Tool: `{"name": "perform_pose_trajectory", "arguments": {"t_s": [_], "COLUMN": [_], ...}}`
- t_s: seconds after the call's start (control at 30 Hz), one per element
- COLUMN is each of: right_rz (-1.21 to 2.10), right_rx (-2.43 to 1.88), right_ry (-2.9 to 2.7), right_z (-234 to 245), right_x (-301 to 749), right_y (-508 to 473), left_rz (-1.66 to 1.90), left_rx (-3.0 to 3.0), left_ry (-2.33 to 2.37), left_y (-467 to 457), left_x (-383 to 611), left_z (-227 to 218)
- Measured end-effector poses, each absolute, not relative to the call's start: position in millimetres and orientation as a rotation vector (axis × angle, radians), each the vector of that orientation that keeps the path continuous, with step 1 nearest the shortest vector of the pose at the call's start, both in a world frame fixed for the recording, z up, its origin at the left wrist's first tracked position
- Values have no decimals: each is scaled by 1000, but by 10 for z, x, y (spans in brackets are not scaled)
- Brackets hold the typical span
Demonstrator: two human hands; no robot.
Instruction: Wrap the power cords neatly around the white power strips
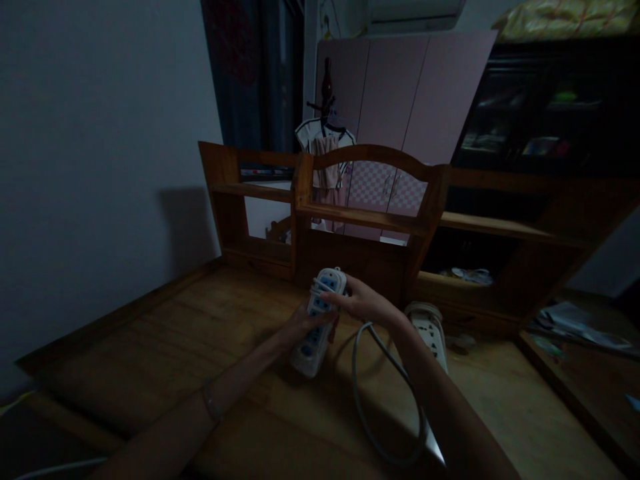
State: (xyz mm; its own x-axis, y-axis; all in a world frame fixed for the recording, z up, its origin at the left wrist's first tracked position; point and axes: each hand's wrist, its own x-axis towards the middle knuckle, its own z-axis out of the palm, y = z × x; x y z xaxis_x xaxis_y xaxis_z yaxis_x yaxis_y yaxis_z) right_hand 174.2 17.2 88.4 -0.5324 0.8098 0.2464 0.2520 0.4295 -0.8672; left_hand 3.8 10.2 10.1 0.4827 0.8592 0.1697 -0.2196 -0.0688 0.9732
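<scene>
A white power strip (pixel 311 360) with blue sockets is held up over the wooden desk, tilted with its top end away from me. My left hand (pixel 306 323) wraps round its middle, thumb across the sockets. My right hand (pixel 361 300) grips its upper right side, where a few turns of cord lie across the top sockets. From there the grey cable (pixel 356 380) loops down onto the desk, passing behind my right forearm. A second white power strip (pixel 431 333), cord wound about its far end, lies on the desk right of my right forearm, which partly covers it.
Along the desk's (pixel 215 333) back edge stands a wooden shelf unit (pixel 365 217); a white coiled cord (pixel 473 275) sits on its right shelf. Papers (pixel 580 323) lie far right. A wall (pixel 100 167) borders the left. Behind are clothes on a rack and a pink wardrobe (pixel 395 100).
</scene>
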Motion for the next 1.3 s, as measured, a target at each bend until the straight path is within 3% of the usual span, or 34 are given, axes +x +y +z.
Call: {"name": "perform_pose_trajectory", "arguments": {"t_s": [0.73, 1.03, 1.3], "right_rz": [805, 335, -72], "right_rx": [-1129, -1337, -1444], "right_ry": [-2040, -2284, -2360], "right_z": [853, 1159, 1394], "right_x": [1715, 1943, 1901], "right_y": [196, 26, -230], "left_rz": [1047, 1180, 1286], "left_rx": [1370, 1063, 1222], "left_ry": [645, 797, 841], "left_y": [48, 206, 223], "left_x": [104, 15, 17], "left_z": [144, 46, 134]}}
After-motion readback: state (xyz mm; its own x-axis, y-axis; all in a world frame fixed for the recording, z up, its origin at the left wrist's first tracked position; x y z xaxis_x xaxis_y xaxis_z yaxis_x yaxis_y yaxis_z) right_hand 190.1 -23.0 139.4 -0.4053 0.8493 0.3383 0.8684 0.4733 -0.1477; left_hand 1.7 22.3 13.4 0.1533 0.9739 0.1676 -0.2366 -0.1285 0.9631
